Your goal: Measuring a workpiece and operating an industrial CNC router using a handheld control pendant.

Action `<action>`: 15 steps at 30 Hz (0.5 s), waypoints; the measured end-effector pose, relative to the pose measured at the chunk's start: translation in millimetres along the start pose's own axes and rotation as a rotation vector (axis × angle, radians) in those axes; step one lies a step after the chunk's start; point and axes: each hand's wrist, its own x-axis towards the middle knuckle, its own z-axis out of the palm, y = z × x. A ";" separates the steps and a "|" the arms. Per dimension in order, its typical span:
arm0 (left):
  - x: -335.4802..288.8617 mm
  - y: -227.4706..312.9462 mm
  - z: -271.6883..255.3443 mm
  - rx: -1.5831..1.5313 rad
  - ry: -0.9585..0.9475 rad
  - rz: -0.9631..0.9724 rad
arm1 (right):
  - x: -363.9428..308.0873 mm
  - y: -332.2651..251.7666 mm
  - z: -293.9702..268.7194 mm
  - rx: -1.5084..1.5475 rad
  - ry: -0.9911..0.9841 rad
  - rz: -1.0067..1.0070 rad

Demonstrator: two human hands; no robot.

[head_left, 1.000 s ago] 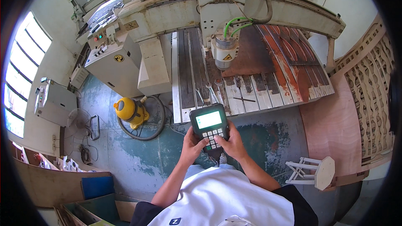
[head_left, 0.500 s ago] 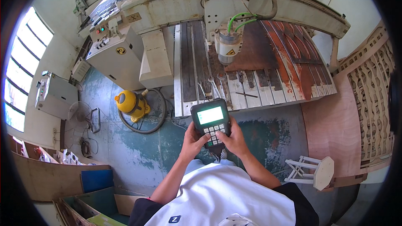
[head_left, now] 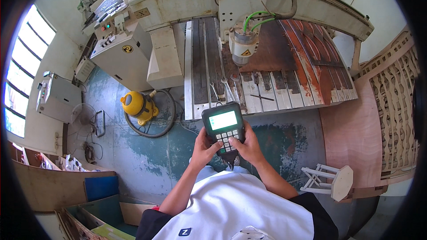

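A black handheld controller [head_left: 222, 129] with a lit screen and white keys is held in front of me, its cable hanging from the lower end. My left hand [head_left: 205, 149] wraps its left side, thumb on the lower left keys. On the other side my right hand [head_left: 250, 145] grips the edge, its thumb over the keys on the right. Beyond the controller is the slatted machine bed [head_left: 262, 102] with several wrenches [head_left: 227, 89] near its front edge. Above the bed hangs a silver spindle [head_left: 243, 46] with green hoses. A brown sheet [head_left: 271, 46] lies behind it.
A yellow vacuum cleaner [head_left: 138, 107] with a coiled black hose stands on the floor at left, beside a grey control cabinet [head_left: 122, 57]. A white folding stool [head_left: 341, 182] is at right, near a leaning plywood sheet [head_left: 351, 133]. Wooden bins [head_left: 95, 213] stand lower left.
The view has shifted slightly, and the controller sits a little higher in it. Both hands keep their hold, with thumbs still on the keys.
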 end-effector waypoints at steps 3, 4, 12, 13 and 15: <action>1.1 -0.5 0.5 -0.027 -0.008 0.020 | -0.4 -0.8 -0.9 0.005 -0.011 0.038; 0.9 -0.8 0.4 -0.028 -0.009 0.019 | -0.5 -1.9 -0.4 0.004 -0.010 0.039; 0.0 0.1 0.4 -0.028 0.001 0.005 | -1.2 1.4 0.1 -0.004 -0.016 0.015; -0.1 -0.2 0.2 -0.028 0.002 0.005 | -1.3 1.0 0.6 -0.005 -0.016 0.016; -0.4 -1.0 -0.6 -0.033 0.005 -0.005 | -1.5 -1.2 2.2 0.026 -0.001 0.053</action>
